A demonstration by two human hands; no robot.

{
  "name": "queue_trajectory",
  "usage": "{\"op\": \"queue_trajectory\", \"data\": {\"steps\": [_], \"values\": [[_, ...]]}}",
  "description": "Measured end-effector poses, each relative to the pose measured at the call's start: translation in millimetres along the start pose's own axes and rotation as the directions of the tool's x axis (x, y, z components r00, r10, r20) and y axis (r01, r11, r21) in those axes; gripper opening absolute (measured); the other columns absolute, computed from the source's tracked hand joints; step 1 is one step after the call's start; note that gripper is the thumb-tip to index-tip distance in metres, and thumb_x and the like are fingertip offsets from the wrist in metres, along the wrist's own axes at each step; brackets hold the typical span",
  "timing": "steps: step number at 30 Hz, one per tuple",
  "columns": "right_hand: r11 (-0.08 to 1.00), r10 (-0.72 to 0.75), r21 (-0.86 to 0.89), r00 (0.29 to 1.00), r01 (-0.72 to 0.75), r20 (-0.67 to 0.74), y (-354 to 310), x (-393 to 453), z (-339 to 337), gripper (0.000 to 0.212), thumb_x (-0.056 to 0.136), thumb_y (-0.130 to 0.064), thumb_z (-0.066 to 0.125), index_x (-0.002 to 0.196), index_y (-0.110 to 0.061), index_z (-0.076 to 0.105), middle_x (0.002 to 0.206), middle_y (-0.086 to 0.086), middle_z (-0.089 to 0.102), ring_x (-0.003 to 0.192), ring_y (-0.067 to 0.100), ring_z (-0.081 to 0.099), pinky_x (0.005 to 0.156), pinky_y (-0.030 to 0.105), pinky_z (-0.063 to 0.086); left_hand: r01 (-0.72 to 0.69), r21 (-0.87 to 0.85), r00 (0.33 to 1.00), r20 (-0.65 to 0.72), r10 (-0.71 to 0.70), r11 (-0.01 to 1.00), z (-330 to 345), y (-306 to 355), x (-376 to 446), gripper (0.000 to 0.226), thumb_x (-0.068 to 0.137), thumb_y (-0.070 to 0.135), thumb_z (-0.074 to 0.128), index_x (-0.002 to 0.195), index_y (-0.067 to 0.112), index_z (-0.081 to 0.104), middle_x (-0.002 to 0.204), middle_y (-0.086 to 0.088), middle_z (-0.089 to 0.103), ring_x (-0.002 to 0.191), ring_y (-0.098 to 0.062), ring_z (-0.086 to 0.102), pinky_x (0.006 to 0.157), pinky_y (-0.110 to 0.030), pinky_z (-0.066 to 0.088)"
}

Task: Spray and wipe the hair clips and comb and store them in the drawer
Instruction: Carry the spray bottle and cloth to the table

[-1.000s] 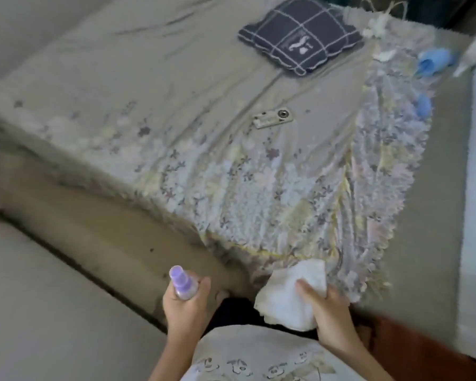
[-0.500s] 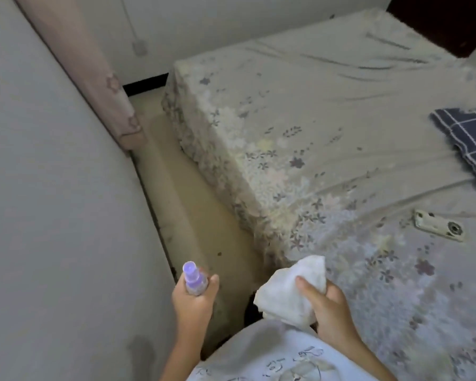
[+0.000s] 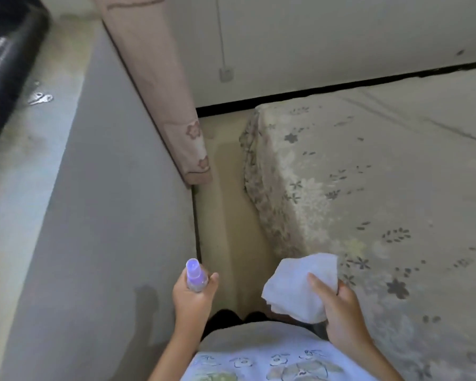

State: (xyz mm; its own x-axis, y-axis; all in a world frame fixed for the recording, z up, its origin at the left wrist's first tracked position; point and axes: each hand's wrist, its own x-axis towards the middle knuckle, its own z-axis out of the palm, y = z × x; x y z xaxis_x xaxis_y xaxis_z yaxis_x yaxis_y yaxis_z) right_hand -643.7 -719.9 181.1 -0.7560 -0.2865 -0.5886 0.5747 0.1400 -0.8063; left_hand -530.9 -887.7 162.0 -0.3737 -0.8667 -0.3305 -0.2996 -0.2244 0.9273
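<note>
My left hand (image 3: pixel 194 296) grips a small purple spray bottle (image 3: pixel 194 274) upright, its cap pointing up. My right hand (image 3: pixel 341 306) holds a crumpled white cloth (image 3: pixel 297 284) with the thumb pressed on top of it. Both hands are held low in front of my body, over the narrow strip of floor beside the bed. No hair clips, comb or drawer are in view.
A bed with a flowered sheet (image 3: pixel 368 188) fills the right side. A grey wall (image 3: pixel 94 215) runs along the left with a pink curtain (image 3: pixel 171 105) hanging at its end. A tan floor strip (image 3: pixel 226 215) lies between wall and bed. A window ledge (image 3: pixel 39 100) sits at upper left.
The view has swung left, away from the blue clips, the pillow and the small white device on the bed, toward the wall and curtain. Both hands keep the same hold on bottle and cloth.
</note>
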Motion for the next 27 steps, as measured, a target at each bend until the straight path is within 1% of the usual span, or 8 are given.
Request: {"op": "queue_trajectory", "data": {"steps": [3, 7, 10, 11, 14, 16, 20, 27], "values": [[0.999, 0.037, -0.005, 0.999, -0.037, -0.028, -28.0, 45.9, 21.2, 0.014, 0.085, -0.01, 0.058, 0.072, -0.007, 0.065, 0.065, 0.005, 0.069, 0.078, 0.028, 0.062, 0.071, 0.039, 0.046, 0.037, -0.024, 0.999, -0.034, -0.037, 0.999, 17.3, 15.2, 50.7, 0.035, 0.073, 0.0, 0.065, 0.056, 0.011, 0.036, 0.051, 0.001, 0.035, 0.048, -0.014, 0.03, 0.052, -0.029, 0.029], [1.0, 0.009, -0.003, 1.0, -0.009, -0.005, -77.6, 117.7, 63.7, 0.012, 0.082, -0.013, 0.061, 0.08, -0.001, 0.064, 0.079, 0.013, 0.067, 0.082, 0.03, 0.061, 0.074, 0.039, 0.045, 0.039, -0.033, 0.999, -0.025, -0.04, 0.999, 54.1, 44.3, 134.0, 0.036, 0.075, -0.006, 0.063, 0.056, 0.01, 0.037, 0.053, -0.003, 0.035, 0.051, -0.018, 0.031, 0.053, -0.031, 0.029], [0.998, -0.048, 0.047, 0.999, 0.047, 0.012, -122.6, 172.4, 100.9, 0.046, 0.056, -0.045, 0.077, 0.08, -0.007, 0.068, 0.079, 0.011, 0.072, 0.076, 0.024, 0.067, 0.063, 0.033, 0.053, -0.017, 0.005, 1.0, -0.015, 0.017, 1.0, 86.4, 82.8, 208.6, 0.038, 0.074, -0.009, 0.063, 0.055, 0.012, 0.036, 0.053, -0.003, 0.035, 0.045, -0.008, 0.034, 0.05, -0.025, 0.033], [0.996, -0.05, 0.075, 0.999, 0.05, -0.006, -137.3, 189.1, 112.9, 0.047, 0.054, -0.045, 0.078, 0.081, -0.008, 0.068, 0.079, 0.008, 0.073, 0.076, 0.024, 0.067, 0.065, 0.035, 0.055, -0.038, 0.041, 0.999, -0.008, 0.038, 0.998, 96.2, 98.2, 233.5, 0.04, 0.075, -0.01, 0.061, 0.055, 0.014, 0.035, 0.053, -0.001, 0.035, 0.044, -0.004, 0.032, 0.048, -0.02, 0.033], [0.987, -0.023, 0.156, 0.998, 0.031, -0.052, -177.0, 232.8, 143.2, 0.011, 0.081, -0.018, 0.06, 0.086, -0.009, 0.064, 0.07, 0.0, 0.073, 0.081, 0.026, 0.064, 0.077, 0.043, 0.05, -0.054, 0.138, 0.998, -0.028, 0.059, 0.989, 118.9, 142.8, 299.2, 0.04, 0.076, -0.004, 0.062, 0.054, 0.016, 0.035, 0.052, 0.001, 0.036, 0.051, -0.013, 0.033, 0.049, -0.021, 0.033], [0.986, 0.017, 0.166, 0.996, -0.003, -0.086, -197.4, 259.8, 159.7, 0.01, 0.086, -0.016, 0.056, 0.085, -0.01, 0.064, 0.077, 0.005, 0.072, 0.083, 0.029, 0.064, 0.078, 0.044, 0.049, -0.058, 0.196, 0.998, -0.025, 0.064, 0.979, 132.4, 163.1, 335.6, 0.035, 0.077, 0.001, 0.064, 0.057, 0.016, 0.041, 0.054, 0.0, 0.043, 0.057, -0.021, 0.04, 0.057, -0.03, 0.034], [0.986, 0.058, 0.167, 0.982, -0.028, -0.178, -234.6, 317.0, 190.7, 0.013, 0.087, -0.017, 0.057, 0.079, -0.01, 0.063, 0.082, 0.011, 0.067, 0.081, 0.029, 0.063, 0.07, 0.039, 0.049, -0.02, 0.183, 1.0, 0.005, 0.019, 0.983, 170.8, 185.6, 400.5, 0.04, 0.075, -0.006, 0.065, 0.054, 0.02, 0.043, 0.056, 0.002, 0.047, 0.066, -0.022, 0.043, 0.067, -0.03, 0.034], [0.979, 0.067, 0.202, 0.981, -0.029, -0.184, -319.8, 445.5, 236.6, 0.012, 0.085, -0.018, 0.058, 0.079, -0.009, 0.063, 0.089, 0.013, 0.066, 0.092, 0.038, 0.06, 0.089, 0.055, 0.046, 0.003, 0.167, 1.0, 0.025, -0.007, 0.986, 250.3, 228.5, 528.8, 0.023, 0.074, 0.0, 0.068, 0.061, 0.007, 0.051, 0.063, -0.016, 0.055, 0.061, -0.027, 0.048, 0.064, -0.045, 0.044]]}}
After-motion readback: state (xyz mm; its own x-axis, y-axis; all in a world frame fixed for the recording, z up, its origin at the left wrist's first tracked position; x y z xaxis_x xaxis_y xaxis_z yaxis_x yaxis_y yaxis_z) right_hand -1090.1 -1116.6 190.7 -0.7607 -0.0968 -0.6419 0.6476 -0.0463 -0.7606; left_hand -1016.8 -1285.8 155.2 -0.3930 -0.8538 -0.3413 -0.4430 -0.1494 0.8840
